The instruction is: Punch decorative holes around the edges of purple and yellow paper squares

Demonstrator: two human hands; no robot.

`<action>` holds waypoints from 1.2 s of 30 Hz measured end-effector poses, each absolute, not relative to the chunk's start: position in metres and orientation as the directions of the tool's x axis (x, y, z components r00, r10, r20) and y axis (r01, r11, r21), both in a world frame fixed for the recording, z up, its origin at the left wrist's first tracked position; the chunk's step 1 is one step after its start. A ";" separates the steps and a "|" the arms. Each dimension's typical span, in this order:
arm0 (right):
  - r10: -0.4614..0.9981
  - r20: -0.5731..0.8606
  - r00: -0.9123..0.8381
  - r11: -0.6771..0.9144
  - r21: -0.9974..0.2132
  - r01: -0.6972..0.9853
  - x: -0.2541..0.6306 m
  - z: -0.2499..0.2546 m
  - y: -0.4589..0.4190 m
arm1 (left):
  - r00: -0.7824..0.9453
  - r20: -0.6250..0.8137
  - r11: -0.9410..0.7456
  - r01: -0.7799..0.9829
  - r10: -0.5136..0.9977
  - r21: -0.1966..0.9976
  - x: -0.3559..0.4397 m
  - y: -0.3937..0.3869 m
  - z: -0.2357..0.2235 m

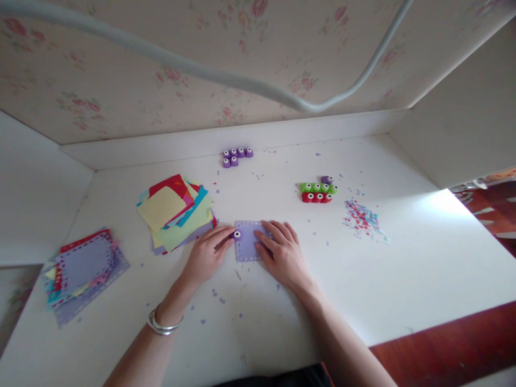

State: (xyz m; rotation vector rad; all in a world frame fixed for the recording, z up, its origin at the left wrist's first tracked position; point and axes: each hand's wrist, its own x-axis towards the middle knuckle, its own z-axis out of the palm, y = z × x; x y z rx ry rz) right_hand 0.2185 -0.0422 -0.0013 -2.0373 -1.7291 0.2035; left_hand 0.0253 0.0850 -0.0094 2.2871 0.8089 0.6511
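A left hand (207, 253) pinches a purple craft punch (236, 235) at the left edge of a lilac paper sheet (247, 244), while the right hand (283, 252), fingers slightly spread, covers its right side, seemingly steadying it.

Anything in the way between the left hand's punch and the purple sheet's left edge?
Nothing visible. The left hand holds the punch right at the left edge of the sheet; the right hand rests on the sheet's right side, away from the punch.
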 end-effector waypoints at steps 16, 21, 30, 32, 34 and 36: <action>0.957 0.203 0.207 -0.109 -0.410 0.905 0.215 -0.003 -0.043 | 0.675 0.286 -0.625 0.330 0.680 0.707 0.027 0.082 -0.011; 0.956 0.207 0.209 -0.110 -0.408 0.906 0.215 -0.004 -0.043 | 0.681 0.287 -0.625 0.318 0.674 0.713 0.026 0.082 -0.011; 0.952 0.224 0.209 -0.102 -0.413 0.905 0.215 -0.003 -0.042 | 0.671 0.244 -0.594 0.357 0.700 0.721 0.027 0.080 -0.004; 0.950 0.234 0.207 -0.096 -0.414 0.905 0.215 -0.003 -0.042 | 0.648 0.221 -0.555 0.371 0.729 0.744 0.029 0.080 0.001; 0.949 0.241 0.205 -0.091 -0.413 0.906 0.215 -0.003 -0.042 | 0.619 0.185 -0.501 0.386 0.763 0.775 0.032 0.082 0.006; 0.949 0.241 0.205 -0.091 -0.411 0.907 0.215 -0.004 -0.042 | 0.613 0.143 -0.463 0.404 0.777 0.789 0.037 0.084 0.009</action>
